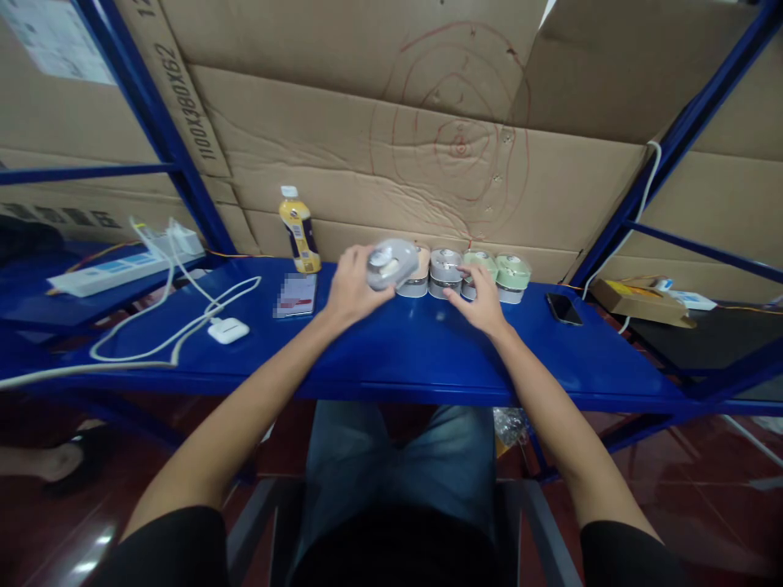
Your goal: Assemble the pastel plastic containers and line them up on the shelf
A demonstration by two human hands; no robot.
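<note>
My left hand (353, 287) is closed on a grey rounded plastic case (393, 262), blurred by motion and held above the blue shelf. Behind it a beige-topped case (416, 281) stands at the left end of a row. To its right comes a grey case stack (444, 273), then two green-topped case stacks (512, 277). My right hand (480, 303) has its thumb and fingers spread, reaching in front of the nearer green case and beside the grey stack. Whether its fingertips touch them I cannot tell.
A yellow drink bottle (298, 232) and a phone (297, 295) are on the left. White cables (214, 306), an earbud case (228, 329) and a power strip (122, 267) lie further left. Another phone (564, 309) lies on the right. Cardboard (318, 139) backs the shelf.
</note>
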